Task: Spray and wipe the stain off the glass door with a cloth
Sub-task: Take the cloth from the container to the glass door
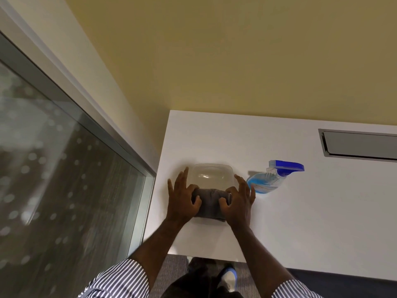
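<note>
A folded grey cloth (210, 204) lies at the near edge of a clear plastic container (211, 172) on the white table (300, 222). My left hand (182, 201) grips the cloth's left end and my right hand (238, 201) grips its right end, thumbs pressed on top. A spray bottle (272, 179) with blue liquid and a blue trigger head stands just right of my right hand. The glass door (53, 179) fills the left side, its pane dotted with pale spots.
The door's metal frame (148, 203) runs close beside the table's left edge. A grey recessed slot (361, 145) sits in the table at the far right. A yellow wall is behind. Carpet and my shoe (229, 276) show below the table's front edge.
</note>
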Demonstrator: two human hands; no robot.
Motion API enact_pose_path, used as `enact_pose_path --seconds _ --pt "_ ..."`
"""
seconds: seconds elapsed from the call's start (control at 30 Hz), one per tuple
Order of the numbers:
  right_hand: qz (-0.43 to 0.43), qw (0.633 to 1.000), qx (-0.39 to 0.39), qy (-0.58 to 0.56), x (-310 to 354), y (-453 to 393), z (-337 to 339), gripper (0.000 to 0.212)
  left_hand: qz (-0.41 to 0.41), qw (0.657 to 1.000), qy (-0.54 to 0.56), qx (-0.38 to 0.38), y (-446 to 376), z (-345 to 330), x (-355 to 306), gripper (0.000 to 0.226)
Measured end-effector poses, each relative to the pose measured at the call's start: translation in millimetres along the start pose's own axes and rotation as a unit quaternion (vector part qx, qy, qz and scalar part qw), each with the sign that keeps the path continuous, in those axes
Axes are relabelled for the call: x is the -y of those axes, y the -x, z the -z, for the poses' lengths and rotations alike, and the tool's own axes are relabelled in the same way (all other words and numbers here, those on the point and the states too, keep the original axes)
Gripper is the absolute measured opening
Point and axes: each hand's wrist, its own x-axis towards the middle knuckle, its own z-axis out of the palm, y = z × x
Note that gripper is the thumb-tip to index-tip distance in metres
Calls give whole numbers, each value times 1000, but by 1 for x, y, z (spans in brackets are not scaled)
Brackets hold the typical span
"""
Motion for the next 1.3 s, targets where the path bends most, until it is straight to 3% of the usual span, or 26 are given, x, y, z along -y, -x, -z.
enact_pose_path --seconds 0.3,0.7,1.0,1.13,1.3 --pt "4 996 26 -85 -10 6 6 15 -45 999 16 -25 5 -1 2 15" --pt "26 996 -12 -84 -10 19 19 26 -83 990 95 -57 16 9 -3 14" --pt "61 991 -48 -113 10 22 37 33 -74 980 165 -86 20 34 -16 28" --pt "114 983 -88 -111 24 20 52 43 -63 975 179 -116 23 57 -34 51" --pt "158 966 -61 -193 47 23 79 22 -40 968 192 -157 48 97 -52 26"
